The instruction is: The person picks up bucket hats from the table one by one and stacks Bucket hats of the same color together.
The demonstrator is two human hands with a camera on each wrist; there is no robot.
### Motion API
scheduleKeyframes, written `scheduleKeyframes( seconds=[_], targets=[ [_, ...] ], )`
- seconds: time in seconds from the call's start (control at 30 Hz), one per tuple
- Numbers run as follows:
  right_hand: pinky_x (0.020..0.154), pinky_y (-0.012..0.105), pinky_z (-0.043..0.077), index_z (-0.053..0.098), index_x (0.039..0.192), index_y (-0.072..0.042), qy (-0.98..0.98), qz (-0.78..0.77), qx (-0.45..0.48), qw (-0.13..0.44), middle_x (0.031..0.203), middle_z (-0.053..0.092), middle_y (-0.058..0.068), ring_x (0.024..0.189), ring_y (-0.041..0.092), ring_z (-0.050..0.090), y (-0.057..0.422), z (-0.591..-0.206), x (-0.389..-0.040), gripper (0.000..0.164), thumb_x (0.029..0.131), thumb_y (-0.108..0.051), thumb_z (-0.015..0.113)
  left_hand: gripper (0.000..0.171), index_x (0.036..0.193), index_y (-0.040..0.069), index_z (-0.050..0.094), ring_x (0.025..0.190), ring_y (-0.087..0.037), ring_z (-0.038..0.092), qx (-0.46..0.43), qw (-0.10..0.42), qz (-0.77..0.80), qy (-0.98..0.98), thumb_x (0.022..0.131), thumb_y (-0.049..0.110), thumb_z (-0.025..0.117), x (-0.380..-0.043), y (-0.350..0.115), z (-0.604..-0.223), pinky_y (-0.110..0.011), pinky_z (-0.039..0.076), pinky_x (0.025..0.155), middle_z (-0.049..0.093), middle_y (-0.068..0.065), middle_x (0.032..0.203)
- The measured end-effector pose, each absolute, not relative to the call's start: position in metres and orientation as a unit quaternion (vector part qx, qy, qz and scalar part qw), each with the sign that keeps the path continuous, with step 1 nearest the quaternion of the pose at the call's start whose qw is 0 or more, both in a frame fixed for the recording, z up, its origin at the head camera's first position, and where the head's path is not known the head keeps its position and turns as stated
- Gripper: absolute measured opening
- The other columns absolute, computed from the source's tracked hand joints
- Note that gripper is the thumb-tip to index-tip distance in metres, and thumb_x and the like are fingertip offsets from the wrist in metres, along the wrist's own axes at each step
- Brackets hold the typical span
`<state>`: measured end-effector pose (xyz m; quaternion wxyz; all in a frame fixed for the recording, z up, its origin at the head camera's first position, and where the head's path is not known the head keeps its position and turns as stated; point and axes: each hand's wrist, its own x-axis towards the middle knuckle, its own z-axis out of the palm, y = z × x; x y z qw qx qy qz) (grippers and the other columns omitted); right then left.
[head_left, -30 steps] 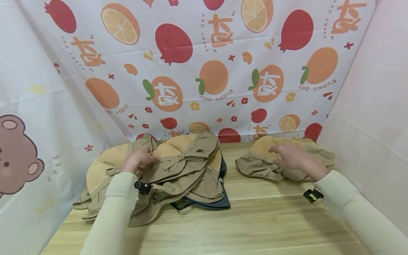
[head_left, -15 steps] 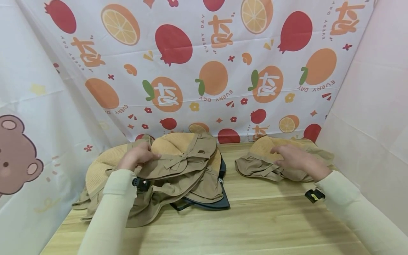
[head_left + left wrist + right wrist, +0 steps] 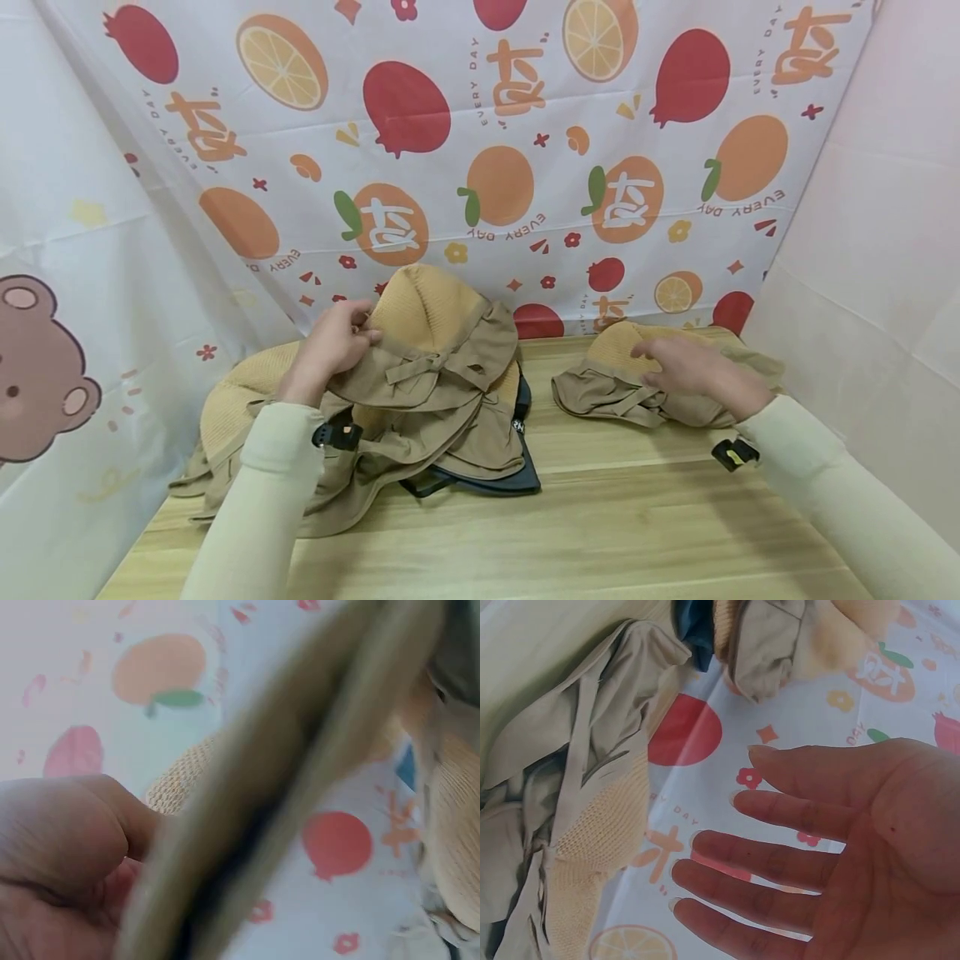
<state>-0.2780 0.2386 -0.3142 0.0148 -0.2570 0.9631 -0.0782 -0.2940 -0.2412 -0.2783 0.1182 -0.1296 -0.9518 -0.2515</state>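
My left hand [image 3: 333, 346] pinches the left edge of a sun hat [image 3: 427, 312] with a straw-coloured knit crown, khaki brim and bow. That hat tilts up above a heap of similar sun hats [image 3: 243, 396]. Close to the left wrist camera, the held hat's brim [image 3: 262, 780] is blurred and hides the fingertips. My right hand [image 3: 686, 367] is over another khaki and straw sun hat [image 3: 615, 354] on the right. In the right wrist view its fingers [image 3: 765, 859] are straight and spread, apart from the hat and holding nothing.
A dark blue hat brim [image 3: 517, 471] with a strap sticks out beneath the heap. Everything lies on a light wooden table [image 3: 570, 533]. A fruit-printed cloth [image 3: 495, 100] hangs behind, with pale cloth walls at both sides.
My left hand has taken hold of the top hat's edge and raised it, so its crown now stands higher against the cloth. The right hand has stayed nearly still.
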Motion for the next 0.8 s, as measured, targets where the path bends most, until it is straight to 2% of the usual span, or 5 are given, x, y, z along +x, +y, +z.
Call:
scheduleKeyframes(
  seconds=[0.13, 0.33, 0.43, 0.63, 0.8],
  targets=[
    [0.095, 0.055, 0.056, 0.066, 0.127, 0.007, 0.961, -0.075, -0.265, 0.006, 0.126, 0.07, 0.026, 0.114, 0.043, 0.068, 0.233, -0.312, -0.281, 0.037, 0.095, -0.01, 0.072, 0.006, 0.096, 0.008, 0.064, 0.08, -0.029, 0.054, -0.153, 0.149, -0.238, -0.948, 0.095, 0.002, 0.065, -0.279, -0.225, -0.264, -0.039, 0.04, 0.075, 0.07, -0.014, 0.094],
    [0.098, 0.056, 0.054, 0.062, 0.133, 0.004, 0.964, -0.088, -0.249, 0.006, 0.13, 0.068, 0.026, 0.118, 0.043, 0.066, 0.225, -0.309, -0.283, 0.04, 0.098, -0.014, 0.069, 0.021, 0.082, 0.008, 0.052, 0.074, -0.025, 0.046, -0.2, 0.181, -0.234, -0.934, 0.093, -0.006, 0.064, -0.259, -0.202, -0.251, -0.036, 0.035, 0.07, 0.048, -0.006, 0.074],
    [0.1, 0.057, 0.053, 0.057, 0.139, 0.005, 0.965, -0.103, -0.24, -0.001, 0.136, 0.064, 0.028, 0.123, 0.045, 0.063, 0.221, -0.308, -0.284, 0.046, 0.1, -0.017, 0.068, 0.026, 0.079, 0.007, 0.048, 0.07, -0.022, 0.042, -0.226, 0.185, -0.241, -0.926, 0.092, -0.008, 0.064, -0.25, -0.191, -0.245, -0.035, 0.035, 0.068, 0.038, -0.004, 0.071],
    [0.101, 0.059, 0.052, 0.052, 0.144, 0.005, 0.96, -0.127, -0.247, -0.043, 0.139, 0.062, 0.029, 0.126, 0.047, 0.062, 0.216, -0.303, -0.287, 0.057, 0.098, -0.02, 0.072, 0.023, 0.082, 0.009, 0.056, 0.069, -0.021, 0.046, -0.255, 0.205, -0.234, -0.916, 0.091, -0.01, 0.067, -0.235, -0.173, -0.237, -0.034, 0.038, 0.068, 0.048, -0.004, 0.072],
    [0.103, 0.059, 0.051, 0.057, 0.142, -0.003, 0.957, -0.134, -0.253, -0.043, 0.14, 0.064, 0.021, 0.129, 0.044, 0.06, 0.212, -0.299, -0.287, 0.057, 0.092, -0.02, 0.079, 0.024, 0.082, 0.008, 0.055, 0.067, -0.019, 0.046, -0.267, 0.199, -0.236, -0.913, 0.09, -0.011, 0.068, -0.228, -0.163, -0.235, -0.033, 0.039, 0.068, 0.048, -0.004, 0.07]
  ],
)
